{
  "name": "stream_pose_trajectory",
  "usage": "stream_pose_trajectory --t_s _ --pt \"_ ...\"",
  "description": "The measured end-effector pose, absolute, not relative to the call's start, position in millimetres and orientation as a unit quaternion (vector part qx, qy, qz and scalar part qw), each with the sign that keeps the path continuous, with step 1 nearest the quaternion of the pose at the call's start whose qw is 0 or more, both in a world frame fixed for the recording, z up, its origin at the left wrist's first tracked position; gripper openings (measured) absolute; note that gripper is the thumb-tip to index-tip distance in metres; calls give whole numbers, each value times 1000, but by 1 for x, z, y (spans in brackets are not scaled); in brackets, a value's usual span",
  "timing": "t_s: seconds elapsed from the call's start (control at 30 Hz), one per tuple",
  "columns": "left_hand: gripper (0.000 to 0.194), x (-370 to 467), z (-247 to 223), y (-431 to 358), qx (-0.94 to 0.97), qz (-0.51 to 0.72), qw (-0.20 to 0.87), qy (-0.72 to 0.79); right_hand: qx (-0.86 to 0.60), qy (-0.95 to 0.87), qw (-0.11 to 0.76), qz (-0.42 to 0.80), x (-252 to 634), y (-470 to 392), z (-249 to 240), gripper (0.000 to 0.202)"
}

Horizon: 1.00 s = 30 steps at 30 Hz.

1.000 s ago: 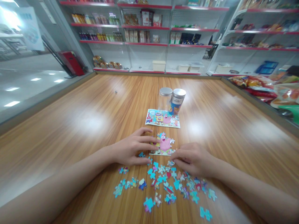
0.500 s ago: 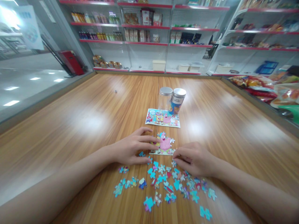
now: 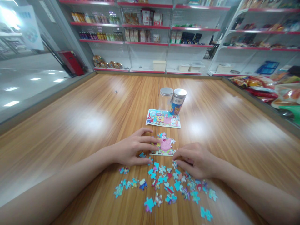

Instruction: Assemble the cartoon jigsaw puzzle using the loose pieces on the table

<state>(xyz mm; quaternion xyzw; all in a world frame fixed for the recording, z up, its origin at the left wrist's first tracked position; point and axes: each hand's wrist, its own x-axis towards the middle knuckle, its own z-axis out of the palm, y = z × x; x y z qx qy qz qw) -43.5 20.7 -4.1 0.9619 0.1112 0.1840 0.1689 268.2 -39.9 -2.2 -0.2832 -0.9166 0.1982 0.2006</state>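
A partly joined jigsaw puzzle [image 3: 166, 144] with a pink starfish character lies flat on the wooden table. My left hand [image 3: 136, 147] rests over its left side, fingers spread, holding nothing. At the puzzle's lower right corner, my right hand [image 3: 197, 159] has thumb and fingertips closed around a small puzzle piece [image 3: 174, 163], mostly touching the table. Loose pieces, many of them light blue [image 3: 162, 179], are scattered below both hands. Beyond the puzzle lies a printed picture card [image 3: 163, 118] with the same cartoon characters.
A clear jar [image 3: 166, 99] with a metal lid and a labelled blue can [image 3: 178, 101] stand behind the card. Bagged snacks [image 3: 260, 87] sit past the table's right edge. Stocked shelves [image 3: 147, 43] line the far wall. A tiny object [image 3: 116, 92] lies at far left.
My right fingertips have shifted very slightly around the small piece near the puzzle's lower right corner. The left hand stays in place.
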Motion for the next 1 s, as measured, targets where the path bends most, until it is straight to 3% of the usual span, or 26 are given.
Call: stream_pose_trajectory --t_s 0.27,1.0 --pt "53 -44 -5 21 963 178 167 111 -336 -913 146 177 268 -43 5 23" --pt "52 -43 -3 20 964 174 165 115 -315 -919 145 188 267 -40 2 9"
